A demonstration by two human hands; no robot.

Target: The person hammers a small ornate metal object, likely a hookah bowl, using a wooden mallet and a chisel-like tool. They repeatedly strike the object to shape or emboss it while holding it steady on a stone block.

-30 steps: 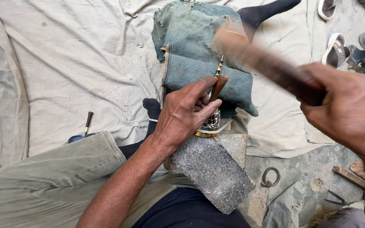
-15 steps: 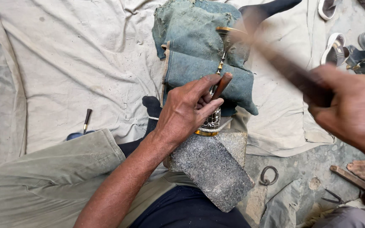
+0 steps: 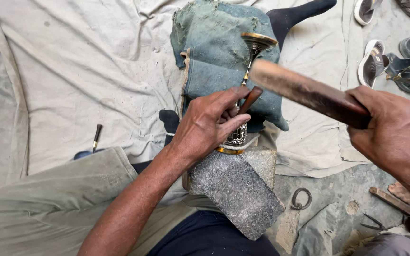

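Cloth (image 3: pixel 72 71), pale and dusty, covers the ground on the far left, with a small dark-handled tool (image 3: pixel 96 137) lying on it, well apart from the work. Next comes the left hand (image 3: pixel 205 125), forearm reaching up from the lap, wrist bent down. Its grip is pressed together, pinching a slim brown punch (image 3: pixel 251 98) against an ornate brass piece (image 3: pixel 243 95), apparently to keep the tip steady on the metal. That brass piece lies directly under the grip, its patterned base (image 3: pixel 233 140) on a grey stone block (image 3: pixel 236 192) and its flared top (image 3: pixel 258 41) cushioned on folded blue-green fabric (image 3: pixel 214 52) beyond the fingers, which seems to stop it rolling. To the right of the grip, the right hand (image 3: pixel 395 132) is closed on a wooden mallet (image 3: pixel 304 92), raised and blurred, angled toward the punch. Sandals (image 3: pixel 380 59) sit far right, and a metal ring (image 3: pixel 301 199) lies on the bare floor.
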